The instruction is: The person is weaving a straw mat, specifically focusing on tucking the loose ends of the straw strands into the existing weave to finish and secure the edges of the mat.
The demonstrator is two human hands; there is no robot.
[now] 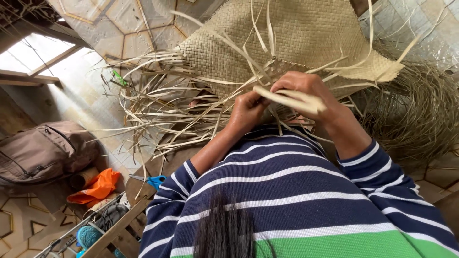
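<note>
Nearest the camera: dark hair and a navy, white and green striped top, both sleeves pushed toward the work.

Left hand [246, 111] is curled into a loose fist, fingers pressed together around the near end of a pale flat strip [289, 99]. Right hand [308, 91] lies over the same strip farther along, fingers folded down on it; whether the fingertips pinch it or only press it flat, I cannot tell. The strip runs between the 2 hands, just above the near edge of the woven mat [296, 38].

Step in hand, as I judge it: a single strip is being worked into the unfinished border of the mat, where loose strip ends [158, 95] fan out to the left. The next move likely calls for keeping the strip flat and taut while it is threaded over and under its neighbours, without cracking it.

Beyond the hands the mat spreads away across a patterned tiled floor [119, 28]. A tangle of fine dry fibre [416, 114] sits to the right. At left, well apart: blue-handled scissors [152, 180], an orange cloth [98, 187], a brown backpack [40, 153], and a wooden frame [117, 229] at the bottom edge.
</note>
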